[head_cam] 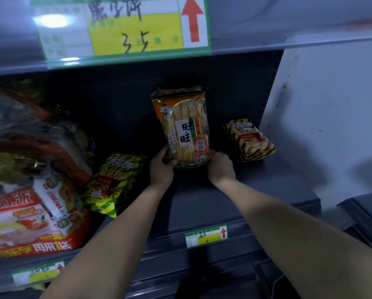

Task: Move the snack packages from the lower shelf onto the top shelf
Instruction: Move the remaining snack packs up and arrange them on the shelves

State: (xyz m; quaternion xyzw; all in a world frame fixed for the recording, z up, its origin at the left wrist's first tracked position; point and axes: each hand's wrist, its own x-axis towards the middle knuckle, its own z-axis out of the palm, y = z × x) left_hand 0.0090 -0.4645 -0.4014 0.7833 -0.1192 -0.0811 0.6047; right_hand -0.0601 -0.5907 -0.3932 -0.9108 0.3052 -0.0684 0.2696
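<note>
Both hands are gripping the lower end of the orange rice-cracker pack (185,124): the left hand (161,167) is curling its fingers round the bottom-left corner and the right hand (220,167) is wrapping round the bottom-right one, while the pack is standing upright toward the back of the lower shelf (234,197), about midway along it. The trouble is sitting overhead: the front rail of the top shelf (288,46) is jutting out above, so a straight lift is likely going to knock the pack's top seal against that rail or the big price label (124,26) clipped to it (bringing the pack out past the front edge first is looking wiser). Held only at the bottom, the tall glossy pack is also risking flopping over or slipping, and a hard squeeze is threatening the crackers inside. Counting: one orange pack, two striped packs, namely the green-striped pack (113,182) leaning left of the hands and the red-striped pack (248,140) lying by the shelf's right end; three price labels, counting the small label (205,235) on the lower shelf's front edge and the lower-left label (38,272); and a heap of large red bags (29,190) at the left end, whose number I am not managing to tell.
</note>
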